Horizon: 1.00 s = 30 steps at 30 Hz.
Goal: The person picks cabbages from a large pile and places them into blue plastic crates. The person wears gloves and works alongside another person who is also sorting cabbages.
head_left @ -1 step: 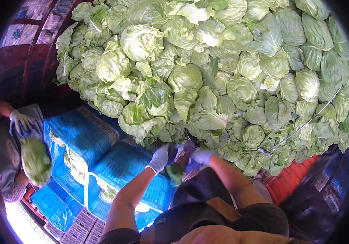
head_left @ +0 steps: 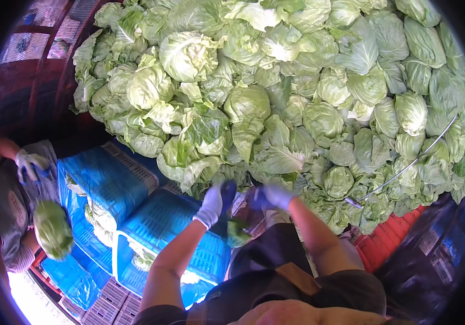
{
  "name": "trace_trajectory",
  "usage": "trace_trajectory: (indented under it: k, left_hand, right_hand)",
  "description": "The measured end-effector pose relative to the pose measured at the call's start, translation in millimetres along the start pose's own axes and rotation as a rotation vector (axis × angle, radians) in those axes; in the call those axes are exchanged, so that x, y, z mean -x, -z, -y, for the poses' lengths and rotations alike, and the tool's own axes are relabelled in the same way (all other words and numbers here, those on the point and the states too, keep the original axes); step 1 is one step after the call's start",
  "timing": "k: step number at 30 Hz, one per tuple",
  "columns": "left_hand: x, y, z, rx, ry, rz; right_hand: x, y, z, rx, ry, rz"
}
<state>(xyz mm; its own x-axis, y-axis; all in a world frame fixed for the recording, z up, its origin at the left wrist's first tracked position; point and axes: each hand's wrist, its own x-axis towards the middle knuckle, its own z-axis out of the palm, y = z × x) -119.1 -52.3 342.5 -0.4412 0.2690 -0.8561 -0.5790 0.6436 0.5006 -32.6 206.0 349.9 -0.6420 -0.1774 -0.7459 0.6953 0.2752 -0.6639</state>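
Note:
My left hand [head_left: 214, 205], in a white glove with a blue palm, is at the lower edge of a big cabbage heap [head_left: 254, 103]. Its fingers look stretched out, with nothing visible in them. My right hand [head_left: 273, 196], gloved the same way, is just right of it, and its fingers are smeared by motion. A gap separates the hands. A green cabbage [head_left: 238, 234] shows below my left hand, partly hidden by my dark clothing. Left of my left forearm stands a blue-lined crate [head_left: 162, 216] with cabbages inside.
A second blue-lined crate [head_left: 105, 176] stands farther left. At the left edge, another person in gloves holds a cabbage [head_left: 53, 229]. Grey crates [head_left: 105, 303] lie below. A thin metal rod [head_left: 414, 162] rests on the heap's right side, above a red ribbed panel [head_left: 387, 238].
My left hand has moved up toward the heap, and my right hand has shifted slightly. The other person's cabbage has moved down and a little right.

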Motion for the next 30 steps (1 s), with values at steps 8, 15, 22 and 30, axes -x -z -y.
trace_trajectory:
  k: [8, 15, 22, 30]
  left_hand:
    - [-210, -14, -119, 0.161, -0.36, -0.379]
    - [-165, -17, -167, 0.384, -0.077, 0.089]
    - [4, -2, -222, 0.095, -0.368, 0.297]
    - [167, -55, -211, -1.148, -1.125, -0.297]
  right_hand:
    - [-235, 158, 31, -0.355, 0.199, -0.624]
    - [-238, 154, -11, -0.679, 0.239, -0.647]
    - [-82, 106, 11, -1.588, 0.538, -0.355]
    - [26, 77, 70, -1.691, 0.937, -0.183]
